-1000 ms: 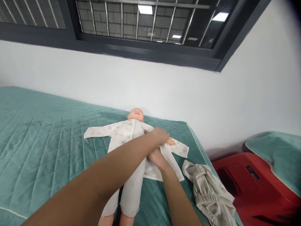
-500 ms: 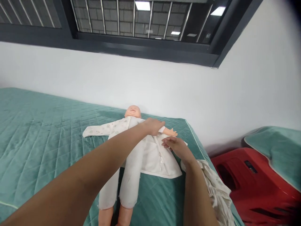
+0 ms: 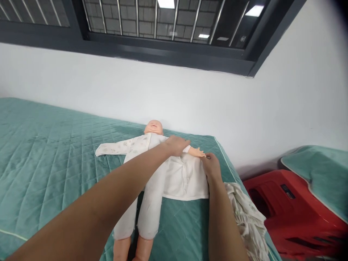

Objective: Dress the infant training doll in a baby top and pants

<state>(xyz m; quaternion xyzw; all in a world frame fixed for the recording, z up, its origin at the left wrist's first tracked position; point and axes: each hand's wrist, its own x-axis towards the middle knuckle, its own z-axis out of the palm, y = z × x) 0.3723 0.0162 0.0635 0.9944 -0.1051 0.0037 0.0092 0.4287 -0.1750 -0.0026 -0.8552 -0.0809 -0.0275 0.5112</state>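
A baby doll (image 3: 153, 181) lies on its back on a green quilted mattress, its white padded body and legs towards me. A printed white baby shirt (image 3: 187, 179) is spread open under it; one sleeve (image 3: 114, 148) covers the doll's arm on the picture's left. My left hand (image 3: 178, 145) is closed around the other arm, whose sleeve is off; the doll's small hand (image 3: 198, 152) sticks out beyond my fingers. Just right of that, my right hand (image 3: 212, 165) is pinched at the shirt's outer edge, its fingertips close to the doll's fingers.
A crumpled pile of white cloth (image 3: 246, 217) lies at the mattress's (image 3: 54, 163) right edge. Beyond stands a red plastic stool (image 3: 296, 210), partly covered by green cloth (image 3: 320, 174). A white wall (image 3: 122, 87) and a barred window (image 3: 152, 21) close off the back.
My right hand has moved right and slightly up, from over the shirt to beside the doll's hand. The shirt's right side has shifted slightly. My left hand stays on the doll's arm.
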